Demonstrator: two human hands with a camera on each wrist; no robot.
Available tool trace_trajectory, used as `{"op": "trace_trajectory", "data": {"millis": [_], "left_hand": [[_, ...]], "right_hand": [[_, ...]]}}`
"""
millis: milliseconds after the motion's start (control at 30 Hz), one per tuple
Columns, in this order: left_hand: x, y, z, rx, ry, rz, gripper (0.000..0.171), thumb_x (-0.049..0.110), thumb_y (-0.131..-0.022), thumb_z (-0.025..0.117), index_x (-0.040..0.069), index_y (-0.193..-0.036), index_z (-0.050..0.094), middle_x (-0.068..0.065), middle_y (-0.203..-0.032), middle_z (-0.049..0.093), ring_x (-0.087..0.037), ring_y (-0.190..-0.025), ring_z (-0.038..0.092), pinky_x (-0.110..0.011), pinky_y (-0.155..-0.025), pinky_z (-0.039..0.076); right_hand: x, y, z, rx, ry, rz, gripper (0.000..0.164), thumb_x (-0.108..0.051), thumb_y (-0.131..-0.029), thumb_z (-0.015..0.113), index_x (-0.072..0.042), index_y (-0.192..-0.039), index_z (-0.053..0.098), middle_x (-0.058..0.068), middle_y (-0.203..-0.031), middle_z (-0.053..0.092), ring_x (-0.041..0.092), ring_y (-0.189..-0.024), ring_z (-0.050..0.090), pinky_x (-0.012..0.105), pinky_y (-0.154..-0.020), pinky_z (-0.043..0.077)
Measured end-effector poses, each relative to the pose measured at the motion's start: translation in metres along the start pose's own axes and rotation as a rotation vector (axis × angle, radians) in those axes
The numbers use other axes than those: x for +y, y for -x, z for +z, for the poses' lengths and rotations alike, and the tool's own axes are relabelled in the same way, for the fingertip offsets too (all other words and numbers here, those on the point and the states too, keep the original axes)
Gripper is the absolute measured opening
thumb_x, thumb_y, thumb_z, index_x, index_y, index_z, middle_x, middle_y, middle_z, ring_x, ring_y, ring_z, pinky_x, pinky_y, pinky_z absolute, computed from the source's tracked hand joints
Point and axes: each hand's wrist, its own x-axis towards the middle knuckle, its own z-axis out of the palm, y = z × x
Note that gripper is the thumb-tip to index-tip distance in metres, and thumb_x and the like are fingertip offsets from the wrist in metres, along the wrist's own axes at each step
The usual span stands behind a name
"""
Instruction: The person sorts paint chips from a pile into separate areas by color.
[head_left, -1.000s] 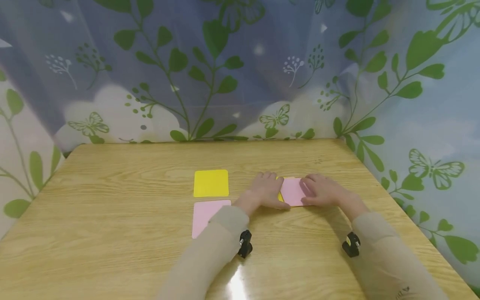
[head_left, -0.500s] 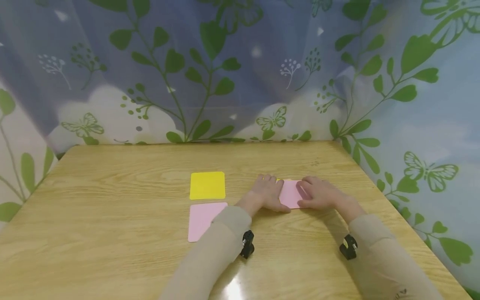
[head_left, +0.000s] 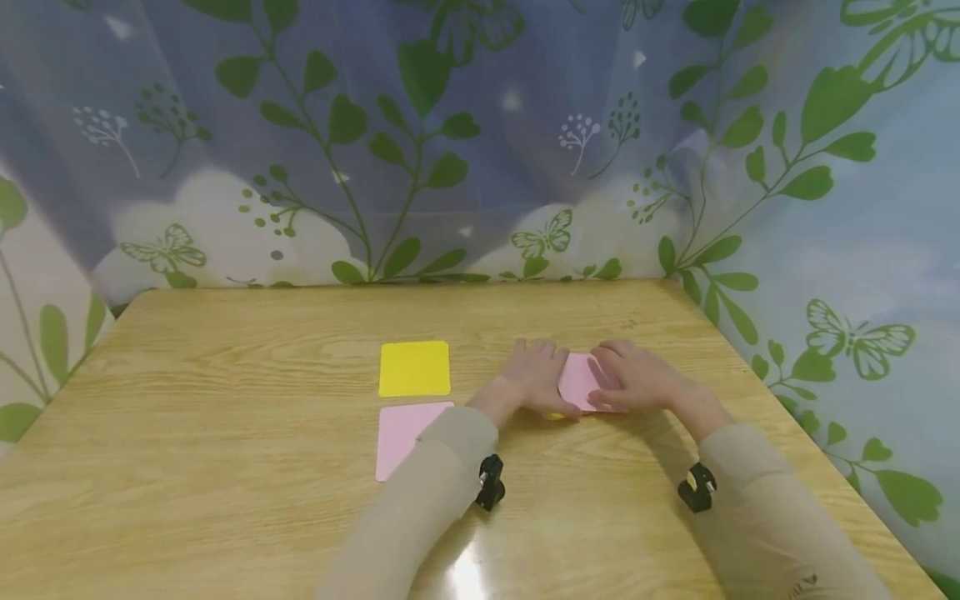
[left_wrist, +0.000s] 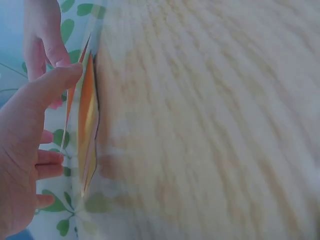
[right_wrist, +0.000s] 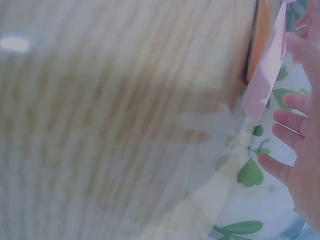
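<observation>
Square cards with rounded corners lie at the right of the table. The top pink card (head_left: pixel 579 380) is tilted and bent between both hands. My left hand (head_left: pixel 532 379) holds its left side, thumb at the near edge and fingers at the far edge. My right hand (head_left: pixel 633 379) holds the right side between thumb and fingers; one corner of the card hangs free in the right wrist view. Underneath, a bit of yellow card (head_left: pixel 555 416) peeks out by the left thumb. The left wrist view shows orange-and-yellow cards (left_wrist: pixel 88 115) fanned below the raised one.
Left of the hands lies a flat yellow card (head_left: pixel 414 368). A second pink card (head_left: pixel 401 437) sits just nearer, partly hidden by the left sleeve (head_left: pixel 457 442). The wooden table (head_left: pixel 225 467) meets a leaf-patterned curtain (head_left: pixel 465 208) at the back and right.
The pink card between my hands has tilted up and bent on its right side. Yellow now shows at the near edge under the left thumb. Both hands have barely moved.
</observation>
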Motion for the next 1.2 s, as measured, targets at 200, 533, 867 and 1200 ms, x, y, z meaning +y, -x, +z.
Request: {"op": "trace_trajectory", "data": {"millis": [200, 533, 867, 1200], "left_hand": [[-0.014, 0.009, -0.006, 0.044, 0.019, 0.033, 0.095, 0.078, -0.069, 0.051, 0.013, -0.137, 0.039, -0.004, -0.13, 0.046, -0.02, -0.12, 0.04, -0.042, -0.1, 0.03], [-0.046, 0.042, -0.019, 0.062, 0.059, 0.076, 0.095, 0.074, -0.07, 0.055, 0.008, -0.136, 0.041, -0.006, -0.13, 0.043, -0.022, -0.124, 0.035, -0.045, -0.106, 0.021], [-0.082, 0.079, -0.017, 0.114, 0.013, 0.052, 0.086, 0.075, -0.069, 0.054, 0.009, -0.125, 0.048, -0.008, -0.132, 0.042, -0.025, -0.126, 0.035, -0.047, -0.106, 0.021], [-0.106, 0.12, -0.008, 0.149, 0.03, 0.056, 0.084, 0.074, -0.07, 0.054, 0.009, -0.123, 0.05, -0.01, -0.133, 0.042, -0.027, -0.127, 0.034, -0.049, -0.105, 0.023]], "right_hand": [[-0.011, -0.005, -0.006, -0.018, -0.045, -0.002, 0.082, -0.056, -0.076, 0.066, 0.004, -0.129, 0.046, 0.025, -0.13, 0.046, 0.04, -0.12, 0.042, 0.051, -0.099, 0.034], [-0.039, -0.026, -0.013, -0.001, -0.068, -0.119, 0.089, -0.054, -0.068, 0.073, 0.005, -0.128, 0.044, 0.026, -0.131, 0.043, 0.04, -0.119, 0.043, 0.05, -0.099, 0.034], [-0.066, -0.047, -0.019, -0.027, -0.045, -0.16, 0.092, -0.056, -0.067, 0.073, 0.004, -0.13, 0.042, 0.025, -0.136, 0.039, 0.039, -0.125, 0.037, 0.05, -0.101, 0.031], [-0.093, -0.065, -0.009, -0.054, -0.063, -0.205, 0.088, -0.057, -0.068, 0.072, 0.001, -0.128, 0.042, 0.023, -0.139, 0.035, 0.038, -0.128, 0.033, 0.051, -0.1, 0.032]]}}
